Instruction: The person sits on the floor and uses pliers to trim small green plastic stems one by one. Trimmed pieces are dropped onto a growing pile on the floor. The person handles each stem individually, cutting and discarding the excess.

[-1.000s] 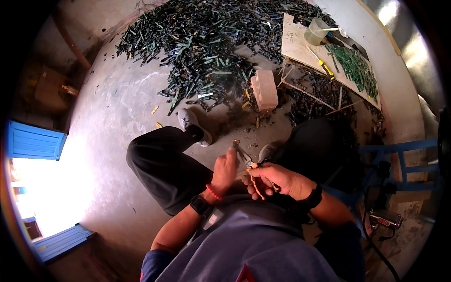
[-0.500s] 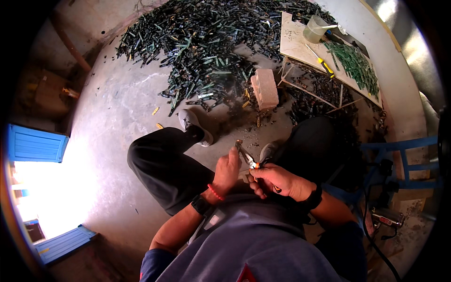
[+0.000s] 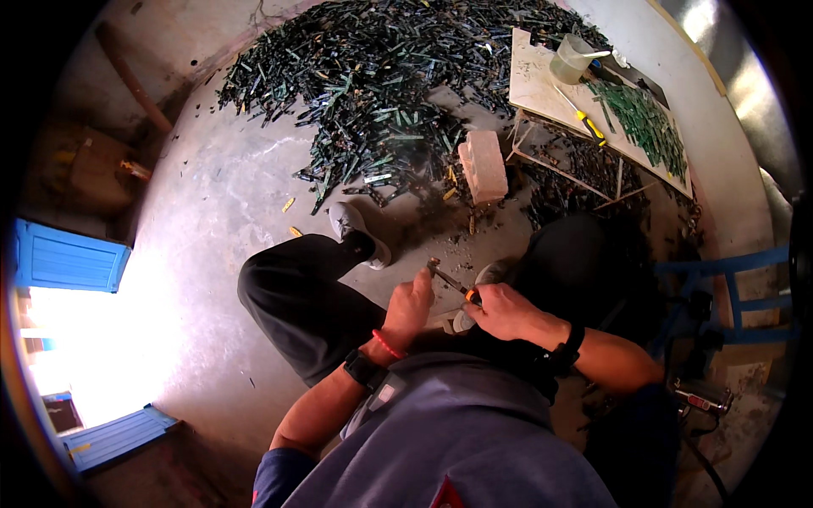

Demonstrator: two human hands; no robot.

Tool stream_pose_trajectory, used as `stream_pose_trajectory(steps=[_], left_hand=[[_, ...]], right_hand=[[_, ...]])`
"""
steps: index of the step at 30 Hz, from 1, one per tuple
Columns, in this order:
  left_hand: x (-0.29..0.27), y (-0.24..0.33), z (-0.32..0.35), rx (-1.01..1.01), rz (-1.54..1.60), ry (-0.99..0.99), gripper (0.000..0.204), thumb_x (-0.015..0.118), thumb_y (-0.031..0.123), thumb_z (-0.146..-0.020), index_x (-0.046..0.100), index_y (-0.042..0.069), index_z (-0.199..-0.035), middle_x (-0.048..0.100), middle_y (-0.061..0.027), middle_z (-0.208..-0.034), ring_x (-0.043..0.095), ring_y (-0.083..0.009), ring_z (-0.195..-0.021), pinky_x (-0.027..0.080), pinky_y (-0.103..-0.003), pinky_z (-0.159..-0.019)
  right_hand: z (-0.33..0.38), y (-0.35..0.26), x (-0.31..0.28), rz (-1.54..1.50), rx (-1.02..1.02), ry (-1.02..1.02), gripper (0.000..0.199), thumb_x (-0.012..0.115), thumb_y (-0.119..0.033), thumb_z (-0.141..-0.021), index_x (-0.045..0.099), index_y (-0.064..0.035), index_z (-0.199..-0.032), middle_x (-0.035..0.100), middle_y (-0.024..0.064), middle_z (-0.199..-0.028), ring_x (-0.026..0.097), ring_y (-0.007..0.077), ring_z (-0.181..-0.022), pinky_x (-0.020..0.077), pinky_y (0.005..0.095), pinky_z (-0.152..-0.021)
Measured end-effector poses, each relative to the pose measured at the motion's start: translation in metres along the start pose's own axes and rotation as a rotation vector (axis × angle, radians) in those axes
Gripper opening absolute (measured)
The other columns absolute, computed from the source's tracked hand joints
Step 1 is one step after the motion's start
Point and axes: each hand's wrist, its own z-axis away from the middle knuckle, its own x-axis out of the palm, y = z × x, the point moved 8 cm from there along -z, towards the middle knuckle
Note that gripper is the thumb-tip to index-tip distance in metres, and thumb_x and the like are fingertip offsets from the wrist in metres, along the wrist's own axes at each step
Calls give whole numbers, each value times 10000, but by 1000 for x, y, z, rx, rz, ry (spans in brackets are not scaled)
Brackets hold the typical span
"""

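Note:
My right hand (image 3: 508, 315) is closed around pliers (image 3: 455, 284) with dark and orange handles, back of the hand turned up. The jaws reach up and left to a small brownish piece (image 3: 434, 262) at my left fingertips. Closed in a pinch, my left hand (image 3: 410, 305) holds that piece, whose kind is too small to tell. Both hands are over my lap, between my spread knees. The fingers of my right hand hide most of the pliers' handles.
A large heap of dark strip-shaped boards (image 3: 364, 102) covers the floor ahead. Pinkish bricks (image 3: 483, 169) stand nearer. On a low table (image 3: 532, 76) at the right are a plastic cup (image 3: 571, 61), a yellow-handled screwdriver (image 3: 590, 127) and green strips (image 3: 644, 127). A blue chair (image 3: 735, 296) stands right.
My right hand has rolled over, turning the pliers so their jaws look narrower, and its elbow has swung outward. My left hand keeps its pinch. The whole view has shifted slightly.

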Motion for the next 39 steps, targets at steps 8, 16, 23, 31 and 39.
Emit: stream_pose_trajectory(steps=[8,16,23,31,39], left_hand=[[-4,17,2,12,478,-117,529,381,544,-919,359,119,-605,237,57,-487,198,-69,-414,149,-244,-408],[10,0,9,-39,468,-147,509,383,546,-918,367,122,-636,230,63,-499,183,-61,-416,146,-237,-407],[17,7,15,-149,564,-201,495,378,538,-925,372,123,-655,228,66,-513,180,-64,-425,150,-239,-417],[18,3,16,-303,730,-360,485,353,523,-941,378,112,-684,238,51,-528,194,-76,-436,165,-238,-419],[10,22,19,-449,867,-513,486,334,512,-950,402,105,-694,274,38,-524,213,-76,-428,188,-228,-404]], right_hand=[[13,2,63,-1243,208,-401,284,529,-312,-913,543,-48,-810,532,24,-678,526,116,-575,447,255,-484],[6,10,4,88,105,-5,228,566,-179,-810,543,26,-905,582,229,-723,588,385,-728,470,447,-647],[8,1,-22,553,-180,338,190,586,-57,-704,488,-20,-863,581,178,-805,583,346,-734,480,455,-640],[6,11,-1,-15,-47,106,218,579,-183,-833,525,20,-890,577,223,-690,575,400,-692,463,433,-611],[6,15,23,-712,45,-177,270,575,-250,-893,536,0,-797,542,43,-622,518,151,-547,438,280,-532]])
